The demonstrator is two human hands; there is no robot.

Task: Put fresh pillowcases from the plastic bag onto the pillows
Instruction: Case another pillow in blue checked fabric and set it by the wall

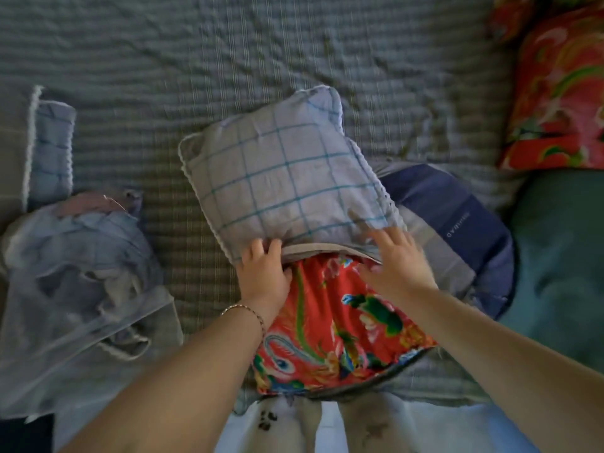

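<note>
Grips, in the left hand (264,273), the near hem of a pale lilac cotton pillowcase (284,178) with teal check lines and white crocheted edging, fingers curled over the hem's left corner. Wears a thin gold-coloured chain bracelet (245,310) on that wrist. Holds the right hand (398,266) over the right end of the same opening, fingers straight and spread wide, gripping nothing; too blurred to tell whether the fingertips touch the cloth.

Has the pillowcase in the middle of the bed, turned at a slant, drawn over the far half of a red pillow (336,325) printed with green, pink and blue flowers and birds. Leaves the near half of that pillow bare, reaching toward the person's lap. Shows a grey inner flap at the mouth of the pillowcase, just between the two hands.

Rests all of it on a grey ribbed quilted bedspread (228,44). Places a crumpled translucent plastic bag (75,289) to the left, well apart from the pillow, with folded lilac and pink cloth inside. Sets a second check-patterned, white-trimmed pillow (52,152) beyond the bag at the left edge. Tucks a dark blue and grey striped cushion (457,217) partly under the right side of the pillowcase. Puts another red floral pillow (562,93) at the top right corner, and a plain teal cloth (555,256) below it along the right edge.
</note>
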